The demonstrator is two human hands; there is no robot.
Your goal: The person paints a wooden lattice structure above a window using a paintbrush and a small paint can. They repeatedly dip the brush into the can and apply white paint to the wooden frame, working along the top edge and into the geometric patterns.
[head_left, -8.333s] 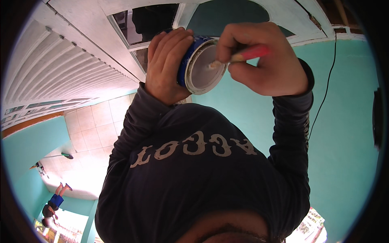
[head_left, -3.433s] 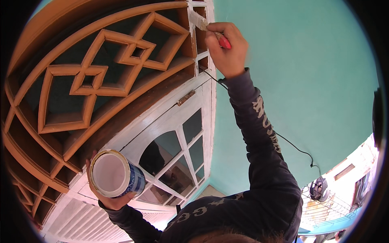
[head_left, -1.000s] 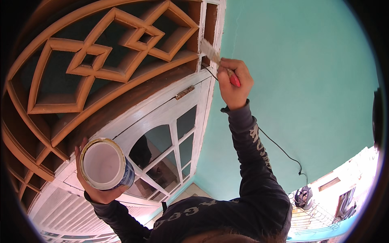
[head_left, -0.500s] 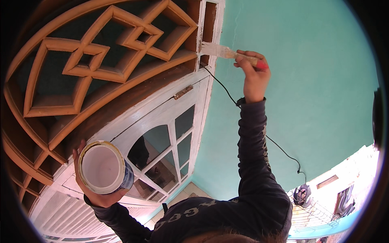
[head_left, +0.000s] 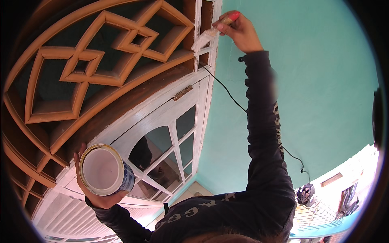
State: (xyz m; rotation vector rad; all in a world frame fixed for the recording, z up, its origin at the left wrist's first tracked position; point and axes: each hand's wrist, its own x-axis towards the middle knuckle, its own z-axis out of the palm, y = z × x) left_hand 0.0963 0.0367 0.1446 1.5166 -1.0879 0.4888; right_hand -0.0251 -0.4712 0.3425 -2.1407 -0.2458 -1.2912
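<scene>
High on the frame, my right hand (head_left: 242,35) grips a paintbrush (head_left: 205,39) by its handle, which has a red end. The brush's white, paint-coated bristles touch the white frame strip (head_left: 198,22) beside the orange-brown lattice (head_left: 121,77). Lower left, my left hand (head_left: 101,199) is wrapped round a paint can (head_left: 129,178) with a blue label. The can's yellowish rim faces up, and its inside is coated with white paint. How deep the paint stands I cannot tell.
Below the lattice is a white door (head_left: 162,117) with glass panes and a rusty bolt (head_left: 182,93). A black cable (head_left: 225,89) runs down the turquoise wall (head_left: 316,81), passing behind my right arm. A wire rack (head_left: 318,216) stands at the lower right.
My right hand has moved up and to the left. The brush has turned, its handle now pointing up and its bristles angled down onto the strip. The can has barely shifted.
</scene>
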